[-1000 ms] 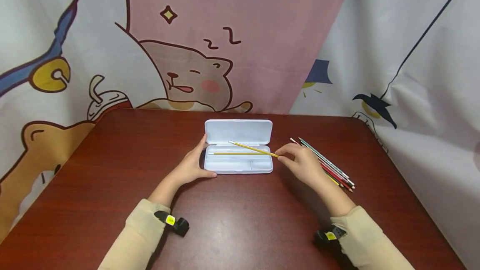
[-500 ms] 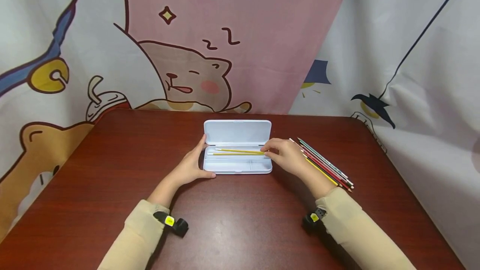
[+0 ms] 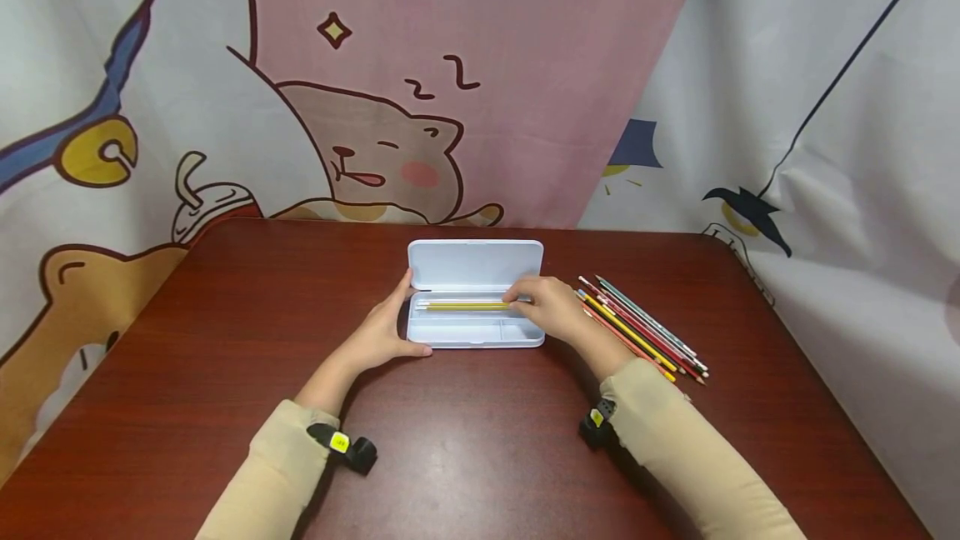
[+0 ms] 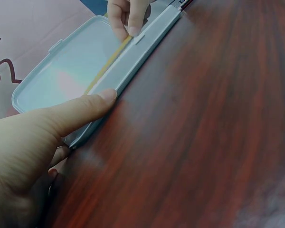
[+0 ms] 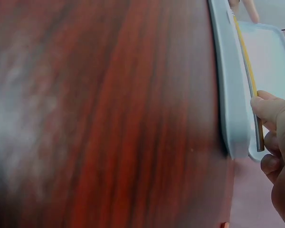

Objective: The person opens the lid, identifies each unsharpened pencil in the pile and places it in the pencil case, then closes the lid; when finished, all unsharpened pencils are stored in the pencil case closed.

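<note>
A white pencil case (image 3: pixel 456 333) lies with its lid (image 3: pixel 476 263) raised at the back. My left hand (image 3: pixel 375 333) holds its left end, the thumb against the front wall and the fingers at the side. Over the right part of the case, my right hand (image 3: pixel 551 307) pinches a yellow pencil (image 5: pixel 248 66) between thumb and fingers. That pencil lies along the long rear compartment, close beside another yellow pencil, and the two nearly merge in the head view. In the right wrist view its near end sticks out past my fingertips.
Several loose pencils (image 3: pixel 648 325), among them red, yellow, black and pale green ones, lie slanted on the dark wooden table (image 3: pixel 465 457) to the right, partly beneath my right forearm. A curtain (image 3: pixel 525 107) with cartoon prints hangs behind the table edge.
My right hand has moved left with the yellow pencil, lowering it from a slant above the case to lie along the other pencil. The left hand has stayed in place.
</note>
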### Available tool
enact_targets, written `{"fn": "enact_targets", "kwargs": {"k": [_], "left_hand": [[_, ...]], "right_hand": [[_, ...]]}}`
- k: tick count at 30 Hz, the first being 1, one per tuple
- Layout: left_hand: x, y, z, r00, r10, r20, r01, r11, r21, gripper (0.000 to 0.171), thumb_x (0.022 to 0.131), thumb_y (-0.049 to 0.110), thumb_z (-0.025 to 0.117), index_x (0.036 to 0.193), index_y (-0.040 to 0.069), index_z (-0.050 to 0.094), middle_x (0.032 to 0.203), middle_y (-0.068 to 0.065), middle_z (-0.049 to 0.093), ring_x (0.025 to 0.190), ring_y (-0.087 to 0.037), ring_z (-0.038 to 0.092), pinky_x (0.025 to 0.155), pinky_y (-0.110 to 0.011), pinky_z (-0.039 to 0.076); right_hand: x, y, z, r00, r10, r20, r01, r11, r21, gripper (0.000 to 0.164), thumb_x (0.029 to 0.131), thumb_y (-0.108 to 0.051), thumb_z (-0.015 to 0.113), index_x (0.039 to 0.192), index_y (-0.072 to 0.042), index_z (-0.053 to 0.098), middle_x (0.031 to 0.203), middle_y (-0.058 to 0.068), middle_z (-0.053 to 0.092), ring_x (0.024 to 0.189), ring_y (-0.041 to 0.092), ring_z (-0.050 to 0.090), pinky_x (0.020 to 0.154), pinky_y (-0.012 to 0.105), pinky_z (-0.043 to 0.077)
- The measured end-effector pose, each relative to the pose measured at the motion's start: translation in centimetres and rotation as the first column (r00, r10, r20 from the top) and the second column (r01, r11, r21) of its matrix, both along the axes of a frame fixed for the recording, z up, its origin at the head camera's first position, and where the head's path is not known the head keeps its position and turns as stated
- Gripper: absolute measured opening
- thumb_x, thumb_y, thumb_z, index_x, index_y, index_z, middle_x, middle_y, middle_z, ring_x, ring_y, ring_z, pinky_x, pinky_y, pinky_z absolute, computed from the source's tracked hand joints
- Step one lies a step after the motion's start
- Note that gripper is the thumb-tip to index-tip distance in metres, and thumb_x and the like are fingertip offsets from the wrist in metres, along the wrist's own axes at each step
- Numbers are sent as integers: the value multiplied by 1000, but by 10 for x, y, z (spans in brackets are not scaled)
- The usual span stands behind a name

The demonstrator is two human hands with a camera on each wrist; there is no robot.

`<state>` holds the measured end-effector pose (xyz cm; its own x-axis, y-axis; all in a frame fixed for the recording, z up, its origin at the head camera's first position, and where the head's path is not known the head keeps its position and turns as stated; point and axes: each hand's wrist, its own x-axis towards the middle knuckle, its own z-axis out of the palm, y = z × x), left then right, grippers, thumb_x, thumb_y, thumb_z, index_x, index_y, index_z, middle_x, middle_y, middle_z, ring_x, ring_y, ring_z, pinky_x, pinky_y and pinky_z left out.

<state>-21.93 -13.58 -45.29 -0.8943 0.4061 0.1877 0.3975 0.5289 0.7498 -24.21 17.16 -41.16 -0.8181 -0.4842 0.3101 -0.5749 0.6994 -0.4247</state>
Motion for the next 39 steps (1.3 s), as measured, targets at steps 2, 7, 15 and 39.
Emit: {"fn": "enact_targets", "kwargs": {"k": [2, 7, 15, 39], "left_hand": [[0, 0, 0, 1000, 0, -4, 0, 1000, -2, 132, 61, 23, 92, 155, 13, -1, 141, -15, 46, 132, -26, 36, 110, -48, 21], [1, 0, 0, 1000, 4, -4, -4, 1000, -9, 132, 62, 24, 92, 155, 12, -1, 141, -15, 46, 133, -25, 35, 110, -46, 21], [1, 0, 0, 1000, 7, 3, -7, 1000, -8, 132, 61, 24, 92, 155, 11, 0, 141, -15, 45, 133, -26, 35, 110, -46, 21], [2, 1, 3, 1000, -6, -21, 6, 1000, 5, 132, 61, 22, 93, 154, 9, 0, 140, -15, 47, 131, -27, 37, 109, -48, 22]], "right_hand": [[-3, -1, -2, 1000, -9, -1, 9, 1000, 18, 9, 83, -11, 75, 90, -16, 76, 93, -2, 69, 81, 16, 62, 71, 37, 47], [-8, -3, -6, 998, -49, 30, 47, 998, 49, 10, 83, -13, 75, 92, -18, 76, 96, -2, 69, 87, 17, 63, 75, 39, 48], [-11, -5, -11, 997, -75, 24, 73, 994, 80, 12, 82, -15, 76, 93, -20, 76, 96, -3, 69, 89, 18, 63, 74, 40, 48], [11, 9, -2, 992, -109, -66, 98, 984, -147, 14, 77, -13, 80, 91, -12, 77, 91, -1, 68, 63, 11, 50, 53, 28, 39]]}}
